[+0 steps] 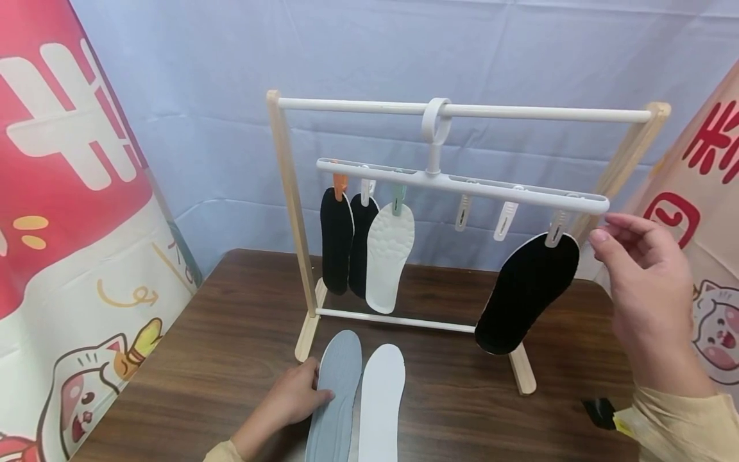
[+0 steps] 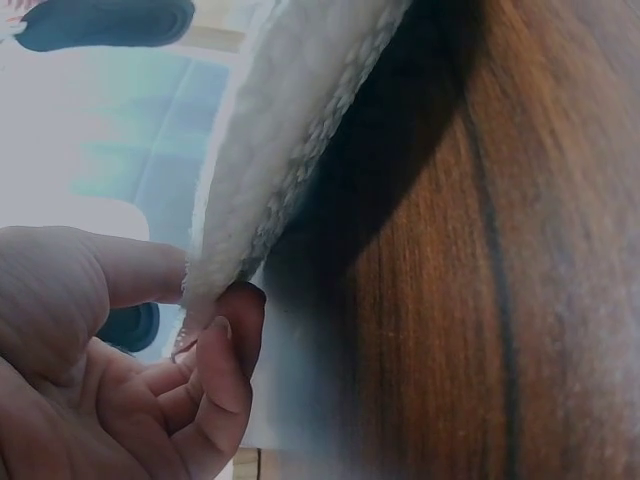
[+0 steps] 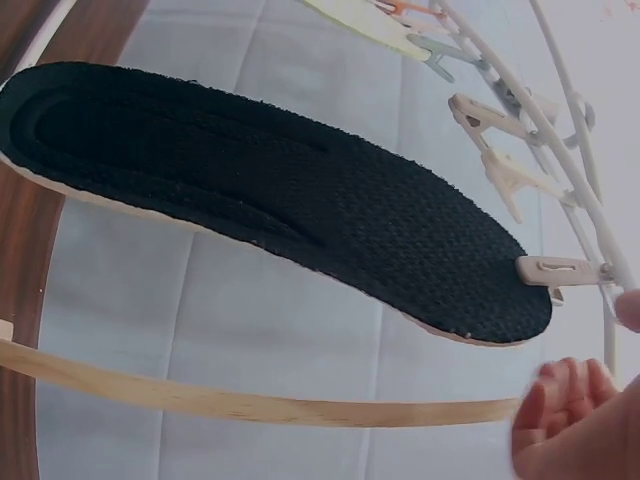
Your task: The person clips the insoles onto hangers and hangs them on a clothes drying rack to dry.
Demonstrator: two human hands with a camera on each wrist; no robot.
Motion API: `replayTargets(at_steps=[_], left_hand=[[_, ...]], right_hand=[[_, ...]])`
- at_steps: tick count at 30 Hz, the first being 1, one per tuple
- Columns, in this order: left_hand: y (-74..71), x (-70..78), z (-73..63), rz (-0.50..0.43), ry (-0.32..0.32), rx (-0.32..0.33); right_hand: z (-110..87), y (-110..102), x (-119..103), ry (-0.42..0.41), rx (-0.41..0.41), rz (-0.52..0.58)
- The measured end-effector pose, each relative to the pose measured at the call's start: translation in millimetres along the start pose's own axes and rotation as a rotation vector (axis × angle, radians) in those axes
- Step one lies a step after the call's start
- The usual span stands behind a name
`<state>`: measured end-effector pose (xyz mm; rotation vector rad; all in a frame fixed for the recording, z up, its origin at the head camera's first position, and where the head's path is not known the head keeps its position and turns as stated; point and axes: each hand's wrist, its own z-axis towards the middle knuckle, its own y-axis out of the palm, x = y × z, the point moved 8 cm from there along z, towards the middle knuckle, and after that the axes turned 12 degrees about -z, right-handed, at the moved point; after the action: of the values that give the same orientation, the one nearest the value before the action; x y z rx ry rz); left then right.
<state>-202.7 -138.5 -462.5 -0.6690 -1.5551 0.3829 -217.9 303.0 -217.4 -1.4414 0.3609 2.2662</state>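
Observation:
My left hand (image 1: 291,391) pinches the edge of a grey insole (image 1: 340,385) over the table. In the left wrist view, thumb and fingertips meet on either side of that insole's pale, bumpy edge (image 2: 270,150). Beside it lies a white insole (image 1: 382,398). My right hand (image 1: 652,276) is raised at the right end of a white clip hanger (image 1: 519,196), its fingers loosely bent with nothing between them. Close to this hand, a black insole (image 3: 270,190) hangs from the end clip (image 3: 560,270); the right wrist view shows the fingers just apart from it.
A wooden-legged rack with a white top bar (image 1: 358,106) carries the hanger by its ring (image 1: 435,122). On its left half hang two black insoles (image 1: 337,244) and a white textured one (image 1: 389,256). Two bare clips (image 1: 464,213) hang right of centre. A small black item (image 1: 600,412) lies at right.

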Motion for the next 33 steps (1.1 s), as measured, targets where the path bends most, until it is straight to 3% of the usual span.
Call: replayTargets(at_steps=[3, 5, 7, 13, 16, 24, 33], left_hand=[[-0.6, 0.5, -0.4, 0.001, 0.007, 0.009], [-1.2, 0.9, -0.6, -0.003, 0.008, 0.014], [-2.1, 1.3, -0.9, -0.011, 0.01, 0.023], [-2.9, 3.5, -1.8, -0.02, 0.032, 0.045], [-2.4, 4.9, -2.1, -0.019, 0.047, 0.052], [-3.3, 8.2, -2.6, -0.062, 0.047, 0.054], [-4.0, 9.3, -2.3, -0.079, 0.049, 0.056]], right_hand=[[-6.8, -6, -8, -0.078, 0.075, 0.034], [-11.7, -6, -14, -0.155, 0.039, 0.121], [-16.8, -1, -19, -0.21, -0.043, 0.189], [-26.9, 23, -24, -0.286, -0.39, 0.285], [-28.9, 31, -25, -0.311, -0.501, 0.304], [-31.9, 40, -21, -0.281, -0.584, 0.167], [-33.2, 50, -17, -0.263, -0.606, 0.089]])
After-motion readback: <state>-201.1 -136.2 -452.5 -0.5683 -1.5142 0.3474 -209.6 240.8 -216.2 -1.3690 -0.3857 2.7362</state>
